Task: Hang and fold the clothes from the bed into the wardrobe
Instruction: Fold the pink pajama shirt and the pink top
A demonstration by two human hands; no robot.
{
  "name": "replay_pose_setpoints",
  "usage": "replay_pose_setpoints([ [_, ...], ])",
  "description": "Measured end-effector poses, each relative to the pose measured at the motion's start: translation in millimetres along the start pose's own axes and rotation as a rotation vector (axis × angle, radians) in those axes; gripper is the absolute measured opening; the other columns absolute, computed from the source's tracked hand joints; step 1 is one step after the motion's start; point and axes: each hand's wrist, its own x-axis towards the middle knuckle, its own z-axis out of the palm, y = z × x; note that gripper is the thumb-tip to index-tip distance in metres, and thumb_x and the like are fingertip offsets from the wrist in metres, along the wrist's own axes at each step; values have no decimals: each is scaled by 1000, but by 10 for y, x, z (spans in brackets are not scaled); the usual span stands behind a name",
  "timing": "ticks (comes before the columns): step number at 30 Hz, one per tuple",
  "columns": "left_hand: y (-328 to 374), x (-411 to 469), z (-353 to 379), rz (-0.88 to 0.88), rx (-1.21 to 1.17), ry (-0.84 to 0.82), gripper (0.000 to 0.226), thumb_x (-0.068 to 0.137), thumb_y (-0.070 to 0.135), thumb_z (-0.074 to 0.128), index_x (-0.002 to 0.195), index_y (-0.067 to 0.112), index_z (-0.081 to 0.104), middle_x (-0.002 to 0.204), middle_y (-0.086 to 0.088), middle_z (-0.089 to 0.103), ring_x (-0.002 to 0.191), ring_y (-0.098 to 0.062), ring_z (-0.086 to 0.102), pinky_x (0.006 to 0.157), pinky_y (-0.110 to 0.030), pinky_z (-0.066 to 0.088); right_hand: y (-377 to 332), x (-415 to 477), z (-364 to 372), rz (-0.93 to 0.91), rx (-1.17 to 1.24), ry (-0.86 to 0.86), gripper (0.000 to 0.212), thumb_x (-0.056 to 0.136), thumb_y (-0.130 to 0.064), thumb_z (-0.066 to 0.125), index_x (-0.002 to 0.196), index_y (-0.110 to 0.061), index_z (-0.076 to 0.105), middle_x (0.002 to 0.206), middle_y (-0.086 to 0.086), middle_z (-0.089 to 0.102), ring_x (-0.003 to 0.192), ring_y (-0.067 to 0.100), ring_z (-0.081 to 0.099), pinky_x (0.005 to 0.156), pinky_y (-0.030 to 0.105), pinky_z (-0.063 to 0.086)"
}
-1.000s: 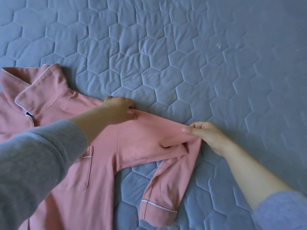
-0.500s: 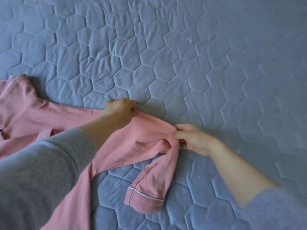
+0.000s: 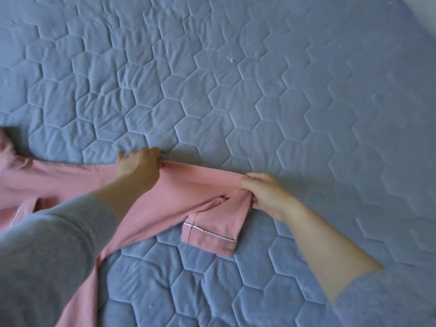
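Observation:
A pink pyjama shirt (image 3: 59,182) with white piping lies flat on the blue quilted bed (image 3: 236,102), its body running off the left and bottom edges. My left hand (image 3: 139,165) pinches the top edge of its sleeve (image 3: 193,192) near the shoulder seam. My right hand (image 3: 266,194) pinches the sleeve at its bend, farther right. From that bend the cuff (image 3: 210,237) hangs back toward me, folded over. My grey sleeve hides part of the shirt's front.
The hexagon-quilted cover spreads in all directions around the shirt. A small white speck of fluff (image 3: 230,58) lies on it farther back. A pale strip shows at the top right corner (image 3: 424,10).
The view has swung right, so the collar has left the frame. My right hand has drawn the sleeve's bend inward, and the cuff now lies folded closer under the sleeve.

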Motion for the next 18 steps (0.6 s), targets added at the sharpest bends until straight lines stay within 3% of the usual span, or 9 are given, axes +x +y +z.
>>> replay_pose_setpoints([
  [3,77,-28,-3,-43,34,-5,18,98,25,44,109,21,57,116,-5,63,113,-32,55,107,-45,29,-19,-59,-297,-48,43,11,23,85,-10,62,64,-19,60,64,2,52,56,13,49,53,23,38],
  [5,98,-51,-10,-69,37,-21,18,97,22,44,108,21,58,115,-6,62,114,-32,54,108,-45,28,-56,-109,-545,-124,-97,56,21,82,-15,71,63,-22,64,60,-5,56,52,6,48,47,18,37],
  [8,214,-71,-65,-15,-6,-69,22,93,16,45,105,24,61,113,-5,63,110,-32,56,104,-42,32,-19,-97,-855,-286,-475,216,14,76,-19,78,76,-22,64,51,-12,53,46,0,43,50,19,34],
  [11,492,-107,-155,134,-196,-113,18,94,28,52,108,26,64,115,-1,66,109,-27,59,102,-37,37,135,-81,-984,-410,-545,431,22,76,-17,79,93,-22,66,61,-13,59,57,0,52,63,26,43],
  [14,866,-180,-217,262,-317,-172,25,95,38,53,114,23,62,115,3,67,109,-22,60,106,-39,36,413,-115,-1039,-280,-404,501,52,77,-29,80,123,-21,57,104,-10,61,96,8,57,88,28,44],
  [15,995,-201,-219,299,-306,-185,27,95,38,52,116,24,61,117,4,66,112,-20,58,107,-39,34,519,-135,-1046,-216,-367,538,57,77,-31,80,127,-19,54,107,-9,58,101,10,56,89,27,43],
  [16,1117,-215,-213,330,-278,-191,28,96,38,51,119,24,60,121,5,64,115,-19,57,108,-39,31,625,-152,-1042,-170,-320,585,53,78,-30,79,123,-15,55,102,-8,59,100,12,58,84,24,43],
  [18,1335,-230,-178,364,-230,-191,29,97,36,50,122,25,58,126,7,62,119,-18,53,109,-38,28,811,-200,-1023,-86,-265,637,26,83,-32,75,94,-14,61,76,-9,60,82,19,63,63,19,41],
])
